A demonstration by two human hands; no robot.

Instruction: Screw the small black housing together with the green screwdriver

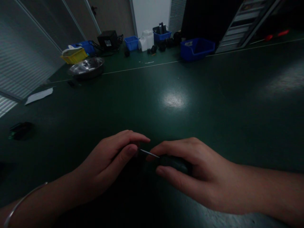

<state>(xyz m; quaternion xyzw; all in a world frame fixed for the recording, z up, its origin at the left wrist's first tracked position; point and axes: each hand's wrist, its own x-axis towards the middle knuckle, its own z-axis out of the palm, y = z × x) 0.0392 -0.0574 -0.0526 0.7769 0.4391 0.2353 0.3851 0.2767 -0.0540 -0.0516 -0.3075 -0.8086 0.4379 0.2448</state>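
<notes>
My right hand (201, 171) is wrapped round the dark, thick handle of what looks like a screwdriver (174, 163). Its thin metal shaft (150, 153) points left and slightly up, towards my left hand (116, 158). The left thumb and fingers close around the shaft's far end, with the index finger reaching out above it. Whatever lies between those fingers at the tip is hidden. Both hands are low over the dark green tabletop (133, 104). A metal bangle (23, 198) circles the left wrist.
At the back stand a steel bowl (87, 68), a yellow basket (74, 56), a black box (108, 39), a white device (146, 41) and several blue bins, including a larger one (197, 49). White paper (39, 95) and a small dark object (21, 129) lie left.
</notes>
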